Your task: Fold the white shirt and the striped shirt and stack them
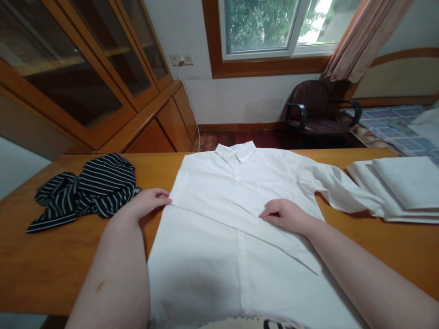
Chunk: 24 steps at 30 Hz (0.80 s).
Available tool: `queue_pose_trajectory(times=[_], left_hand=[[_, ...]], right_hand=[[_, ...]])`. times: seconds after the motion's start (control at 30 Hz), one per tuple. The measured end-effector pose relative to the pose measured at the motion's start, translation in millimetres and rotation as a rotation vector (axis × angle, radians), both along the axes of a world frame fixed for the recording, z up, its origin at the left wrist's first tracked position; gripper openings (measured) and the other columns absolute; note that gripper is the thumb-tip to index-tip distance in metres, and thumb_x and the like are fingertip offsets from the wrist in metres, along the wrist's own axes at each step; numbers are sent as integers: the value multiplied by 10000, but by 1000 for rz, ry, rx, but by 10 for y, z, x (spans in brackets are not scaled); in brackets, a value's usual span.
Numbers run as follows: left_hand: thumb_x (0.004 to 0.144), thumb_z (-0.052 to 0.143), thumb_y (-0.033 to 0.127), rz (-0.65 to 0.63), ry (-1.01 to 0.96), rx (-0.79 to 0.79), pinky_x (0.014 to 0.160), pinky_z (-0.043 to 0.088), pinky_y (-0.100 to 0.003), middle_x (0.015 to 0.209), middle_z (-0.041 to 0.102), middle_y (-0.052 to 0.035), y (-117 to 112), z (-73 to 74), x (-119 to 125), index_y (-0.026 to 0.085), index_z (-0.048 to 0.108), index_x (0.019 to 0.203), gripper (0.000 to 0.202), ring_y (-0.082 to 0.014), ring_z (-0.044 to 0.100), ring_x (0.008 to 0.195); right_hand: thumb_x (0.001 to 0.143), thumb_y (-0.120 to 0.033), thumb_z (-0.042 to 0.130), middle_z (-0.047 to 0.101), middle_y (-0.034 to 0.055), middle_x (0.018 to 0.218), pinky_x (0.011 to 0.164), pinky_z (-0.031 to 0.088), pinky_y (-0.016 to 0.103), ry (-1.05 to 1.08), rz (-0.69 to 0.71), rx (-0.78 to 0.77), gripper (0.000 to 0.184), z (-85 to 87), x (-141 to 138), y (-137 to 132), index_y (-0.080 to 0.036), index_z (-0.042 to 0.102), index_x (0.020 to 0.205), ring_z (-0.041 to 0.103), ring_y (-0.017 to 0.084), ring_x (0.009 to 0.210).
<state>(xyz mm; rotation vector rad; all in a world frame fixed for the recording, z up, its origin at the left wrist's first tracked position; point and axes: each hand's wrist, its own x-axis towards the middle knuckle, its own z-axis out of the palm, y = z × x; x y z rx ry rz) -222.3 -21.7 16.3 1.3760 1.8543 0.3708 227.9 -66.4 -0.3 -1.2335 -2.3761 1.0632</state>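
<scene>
A white collared shirt (219,219) lies flat, front up, on the wooden table (51,260), collar toward the far edge. One sleeve is folded across the chest; the other sleeve stretches out to the right. My left hand (151,201) rests at the shirt's left edge, fingers curled and pressed together on the fabric where the folded sleeve starts. My right hand (284,214) sits on the folded sleeve near the shirt's middle, fingers bent and pinching at the cloth.
A crumpled black-and-white striped garment (89,189) lies on the table's left. A stack of folded white cloth (404,187) sits at the right. Beyond the table are a wooden cabinet (103,82), a dark armchair (315,109), a window and a bed.
</scene>
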Motion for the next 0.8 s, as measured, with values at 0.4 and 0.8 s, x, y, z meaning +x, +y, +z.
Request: queue_pose_trajectory(times=[0.4, 0.8], left_hand=[[545, 697, 459, 65, 21, 16, 533, 464, -274, 638, 658, -30, 16, -99, 7, 195, 654, 688, 303, -192, 611, 609], [734, 499, 449, -85, 263, 106, 685, 462, -287, 821, 703, -36, 84, -80, 86, 213, 651, 789, 287, -219, 633, 780]], right_hand=[[858, -363, 549, 691, 38, 846, 740, 466, 287, 45, -40, -19, 228, 34, 7, -28, -240, 739, 884, 617, 174, 793], [838, -343, 536, 612, 51, 916, 689, 430, 296, -161, -413, 184, 265, -112, 132, 108, -207, 643, 1038, 563, 162, 754]])
